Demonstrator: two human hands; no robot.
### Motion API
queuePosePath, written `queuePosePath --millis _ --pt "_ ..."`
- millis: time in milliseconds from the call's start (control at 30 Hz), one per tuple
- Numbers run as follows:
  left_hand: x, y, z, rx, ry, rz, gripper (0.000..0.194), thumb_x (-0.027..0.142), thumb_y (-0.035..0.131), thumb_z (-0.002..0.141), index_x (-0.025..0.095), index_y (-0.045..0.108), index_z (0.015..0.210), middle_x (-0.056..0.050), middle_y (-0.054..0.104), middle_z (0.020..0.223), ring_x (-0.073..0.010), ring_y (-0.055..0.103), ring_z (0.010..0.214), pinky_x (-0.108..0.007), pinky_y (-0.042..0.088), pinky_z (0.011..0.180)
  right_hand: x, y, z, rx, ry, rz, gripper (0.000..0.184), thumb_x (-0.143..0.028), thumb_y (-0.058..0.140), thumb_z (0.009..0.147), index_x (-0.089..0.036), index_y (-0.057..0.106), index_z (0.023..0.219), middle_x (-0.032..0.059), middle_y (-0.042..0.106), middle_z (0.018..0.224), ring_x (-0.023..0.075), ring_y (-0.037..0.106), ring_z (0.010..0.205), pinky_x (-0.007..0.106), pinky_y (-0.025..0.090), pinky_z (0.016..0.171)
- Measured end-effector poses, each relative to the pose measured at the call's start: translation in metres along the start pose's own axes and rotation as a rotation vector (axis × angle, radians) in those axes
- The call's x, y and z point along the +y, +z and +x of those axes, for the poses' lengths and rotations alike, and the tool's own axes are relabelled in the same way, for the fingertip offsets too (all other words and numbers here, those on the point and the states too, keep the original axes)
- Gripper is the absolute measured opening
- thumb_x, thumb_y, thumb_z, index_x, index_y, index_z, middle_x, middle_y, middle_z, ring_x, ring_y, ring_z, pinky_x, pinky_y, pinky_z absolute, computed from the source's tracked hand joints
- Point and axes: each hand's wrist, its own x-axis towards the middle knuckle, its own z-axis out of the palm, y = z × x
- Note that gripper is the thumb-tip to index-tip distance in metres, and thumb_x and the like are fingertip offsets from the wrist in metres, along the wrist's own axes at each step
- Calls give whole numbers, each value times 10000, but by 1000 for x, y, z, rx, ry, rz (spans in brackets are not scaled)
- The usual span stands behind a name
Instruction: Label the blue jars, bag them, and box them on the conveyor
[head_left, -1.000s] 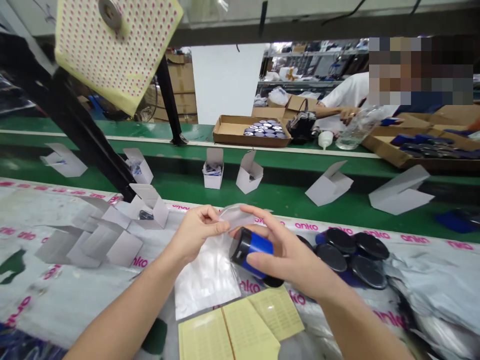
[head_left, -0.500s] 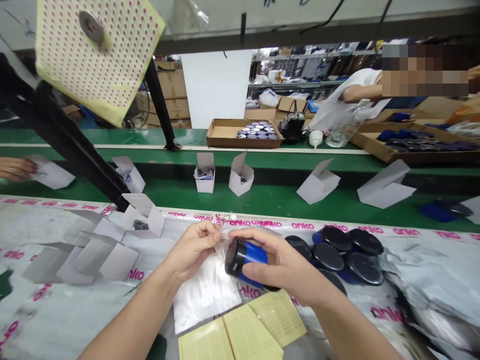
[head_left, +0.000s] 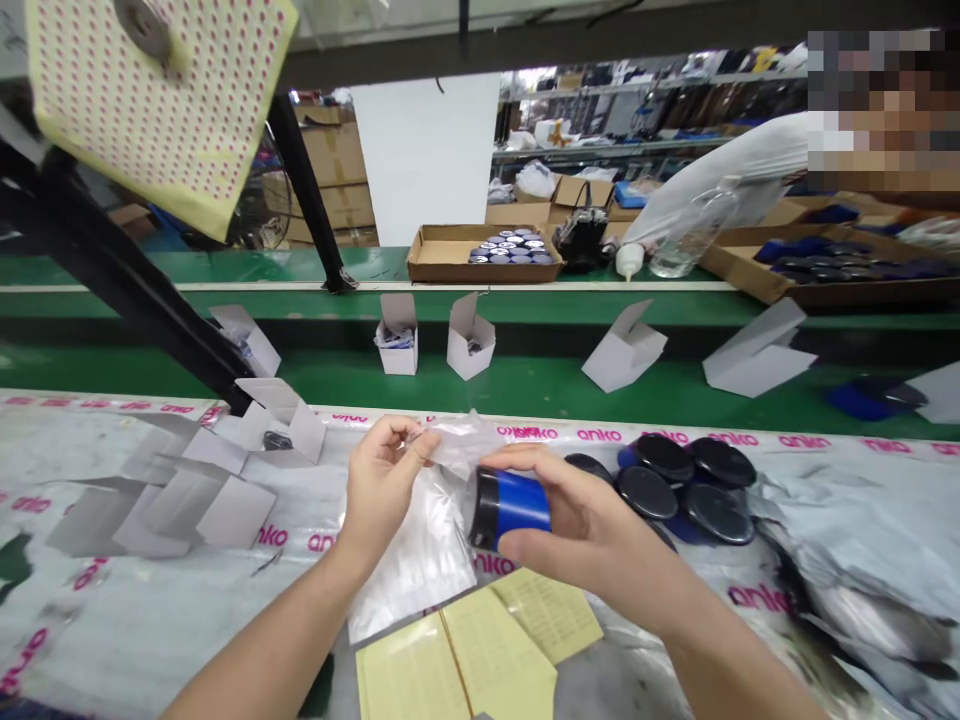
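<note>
My left hand pinches the edge of a clear plastic bag between thumb and fingers. To its right, my right hand is wrapped round a blue and black cylinder, held on its side with the black end toward the bag. That black end is close to the bag; whether it is inside the opening I cannot tell. Beneath both hands lies a stack of clear bags, with yellow printed sheets nearer to me. Several more black-topped blue cylinders stand just right of my right hand.
Open white boxes stand on the left of the table. Further white boxes sit along the green conveyor. Behind are a cardboard tray of round pieces and a person's sleeve. A black post slants at left.
The bag has been raised and spread between my hands. My right hand has moved the cylinder slightly right and up. A hand at the far left has left view, and the view has shifted.
</note>
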Motion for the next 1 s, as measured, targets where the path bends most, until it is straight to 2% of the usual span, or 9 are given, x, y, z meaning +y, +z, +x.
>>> queuePosePath --millis 167,233,333,433,567,667,800,900,1000 --pt "-1 3 -12 -104 119 127 64 281 794 844 221 776 827 5 748 785 -127 672 737 -223 540 695 10 2 3 78 96 145 1156 -357 958 660 -374 270 1589 -6 659 996 179 670 876 301 532 729" --pt "0 3 -15 -183 201 162 47 263 775 872 240 801 840 -1 768 817 -139 695 773 -236 549 732 13 0 6 111 118 153 1058 -411 940 682 -318 369 1568 18 684 1025 183 669 909 312 529 778" --pt "2 2 -16 -276 319 185 97 214 745 901 270 824 897 -9 768 847 -150 705 802 -254 556 754 17 -4 10 72 95 165 617 -499 884 738 -207 688 1245 42 707 984 168 659 870 299 518 773" --pt "2 -1 -18 -297 412 178 212 144 722 908 311 827 984 -11 740 867 -154 691 836 -269 551 775 19 -3 10 147 47 177 452 -527 866 753 -194 697 1007 15 695 887 135 637 750 271 514 670" --pt "-2 0 -25 -309 477 137 350 81 695 908 353 796 1103 -13 726 933 -161 684 912 -285 543 834 18 3 10 227 23 232 465 -537 874 740 -201 633 950 13 685 898 141 655 732 281 553 630" --pt "-5 3 -25 -294 381 194 258 109 681 919 306 791 1044 -24 738 963 -165 687 932 -282 535 844 16 5 11 229 17 272 464 -567 844 759 -198 612 918 22 678 858 151 656 708 265 534 563" --pt "-6 7 -21 -343 67 265 119 140 714 845 224 760 915 -33 737 896 -176 684 852 -284 541 797 16 2 13 332 -65 179 463 -524 873 732 -216 615 962 12 678 883 145 648 708 267 548 566" --pt "-3 9 -18 -375 -108 198 111 183 737 802 202 756 909 -45 739 887 -197 683 853 -297 547 784 18 0 13 311 -98 105 464 -482 889 721 -233 620 1004 25 702 942 174 675 812 278 570 615" --pt "1 8 -17 -320 -168 76 91 285 745 842 197 764 857 -52 747 879 -197 680 841 -303 545 778 19 -2 14 282 -95 51 455 -455 891 727 -236 617 1017 19 707 905 170 676 805 291 575 665"
